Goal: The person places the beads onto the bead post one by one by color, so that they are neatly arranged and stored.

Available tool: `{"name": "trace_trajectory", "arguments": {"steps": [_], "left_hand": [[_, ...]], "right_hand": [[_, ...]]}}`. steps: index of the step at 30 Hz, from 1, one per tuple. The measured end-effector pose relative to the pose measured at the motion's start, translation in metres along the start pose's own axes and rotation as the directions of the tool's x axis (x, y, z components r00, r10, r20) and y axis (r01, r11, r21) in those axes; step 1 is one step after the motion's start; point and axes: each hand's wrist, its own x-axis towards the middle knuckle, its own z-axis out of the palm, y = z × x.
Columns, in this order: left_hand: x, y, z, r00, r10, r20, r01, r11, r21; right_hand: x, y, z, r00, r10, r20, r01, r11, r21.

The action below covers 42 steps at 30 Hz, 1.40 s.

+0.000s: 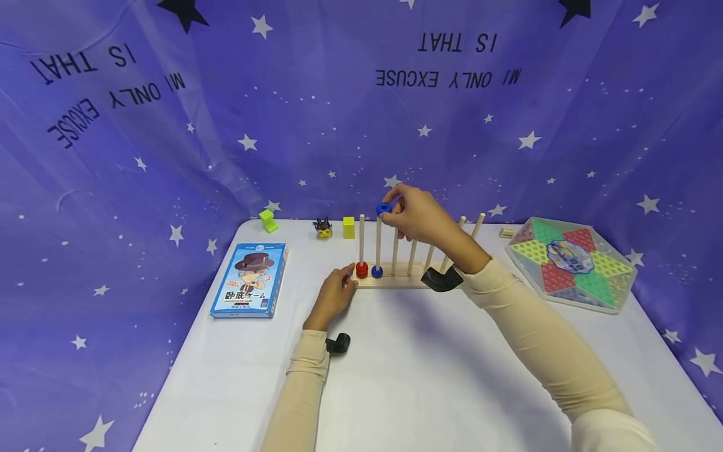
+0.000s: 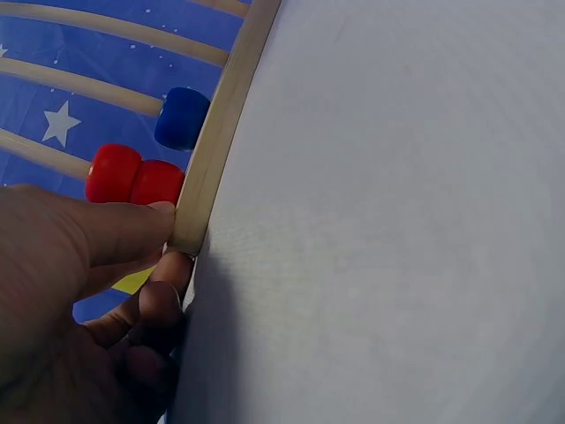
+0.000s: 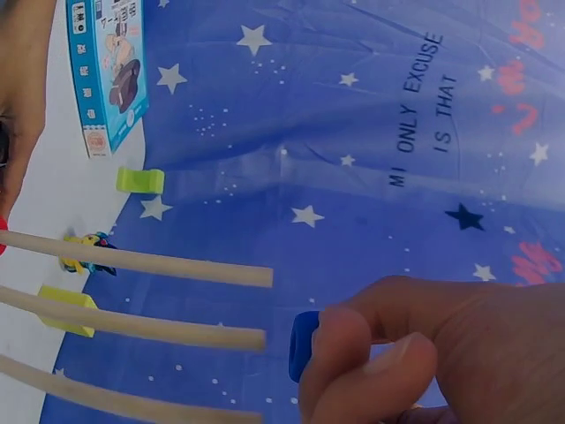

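A wooden peg rack with several upright pegs stands on the white table. Its leftmost peg carries two red beads, one on the other; the second peg carries one blue bead at its foot. My left hand grips the left end of the base, thumb on the wood beside the red beads. Up at the tip of the second peg, my right hand pinches another blue bead between thumb and fingers. In the right wrist view a small gap shows between this bead and the peg's end.
A blue game box lies at the left. Behind it are a green block, a small dark-and-yellow figure and a yellow block. A hexagonal board-game case lies at the right, a small wooden piece near it.
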Motion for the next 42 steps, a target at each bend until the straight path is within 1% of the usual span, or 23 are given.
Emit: {"name": "trace_trajectory", "arguments": {"steps": [6, 14, 19, 25, 29, 32, 33, 36, 38, 40, 42], "left_hand": [[-0.001, 0.002, 0.000, 1.000, 0.017, -0.004, -0.017, 1.000, 0.011], [0.000, 0.003, -0.002, 1.000, 0.029, -0.004, -0.029, 1.000, 0.012], [0.000, 0.002, -0.003, 1.000, 0.019, 0.003, -0.019, 1.000, 0.020], [-0.001, 0.002, -0.002, 1.000, 0.012, 0.005, -0.012, 0.999, 0.029], [-0.002, 0.002, 0.000, 1.000, -0.006, 0.001, 0.006, 0.999, 0.047], [-0.003, 0.001, 0.003, 1.000, -0.007, -0.010, 0.008, 0.999, 0.044], [-0.004, 0.000, 0.003, 1.000, -0.005, -0.014, 0.006, 0.999, 0.033], [-0.004, -0.002, 0.004, 1.000, -0.017, 0.001, 0.017, 0.996, -0.085], [-0.004, -0.004, 0.004, 0.999, -0.039, 0.018, 0.042, 0.982, -0.185], [-0.004, -0.006, 0.002, 0.998, -0.062, 0.030, 0.068, 0.957, -0.281], [-0.004, -0.008, 0.000, 0.997, -0.072, 0.027, 0.077, 0.944, -0.319]], "right_hand": [[0.003, -0.001, 0.006, 1.000, 0.013, 0.013, -0.012, 1.000, -0.021], [0.004, -0.003, 0.008, 1.000, 0.010, 0.004, -0.010, 1.000, -0.023], [0.005, -0.003, 0.010, 1.000, 0.007, 0.003, -0.007, 1.000, -0.026], [0.006, -0.003, 0.012, 1.000, 0.008, 0.021, -0.007, 0.999, -0.050], [-0.001, 0.003, 0.005, 1.000, 0.000, 0.009, 0.001, 0.999, -0.032], [-0.015, 0.011, -0.009, 1.000, 0.002, -0.023, -0.001, 0.999, 0.037], [-0.021, 0.014, -0.015, 0.999, 0.004, -0.037, -0.002, 0.998, 0.061], [-0.042, 0.028, -0.034, 0.997, 0.018, -0.074, -0.010, 0.994, 0.107], [-0.058, 0.039, -0.046, 0.994, 0.038, -0.107, -0.023, 0.991, 0.133], [-0.072, 0.052, -0.056, 0.988, 0.065, -0.138, -0.043, 0.987, 0.155], [-0.086, 0.067, -0.064, 0.980, 0.103, -0.170, -0.074, 0.983, 0.171]]}}
